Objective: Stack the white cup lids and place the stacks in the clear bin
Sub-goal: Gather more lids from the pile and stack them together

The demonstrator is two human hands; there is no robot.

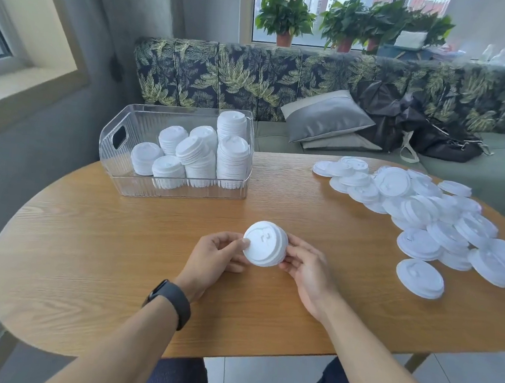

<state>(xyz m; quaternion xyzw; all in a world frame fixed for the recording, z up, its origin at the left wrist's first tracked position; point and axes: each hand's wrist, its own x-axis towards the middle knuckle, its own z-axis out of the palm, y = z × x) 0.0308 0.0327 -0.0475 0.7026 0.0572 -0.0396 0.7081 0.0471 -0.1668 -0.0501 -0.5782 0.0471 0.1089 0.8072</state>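
Observation:
A short stack of white cup lids (265, 244) is held over the middle of the wooden table (115, 255), tilted toward me. My left hand (214, 258) grips its left edge and my right hand (307, 266) grips its right edge. The clear bin (147, 119) stands at the back left of the table with several lid stacks (201, 152) inside, some upright and some leaning. A spread of loose white lids (421, 214) covers the right side of the table, and one single lid (420, 278) lies nearest to my right hand.
A leaf-patterned sofa (287, 77) runs behind the table with grey cushions (326, 115) and a black bag (430, 128). Potted plants (286, 15) stand on the window sill. A black band (169, 302) is on my left wrist.

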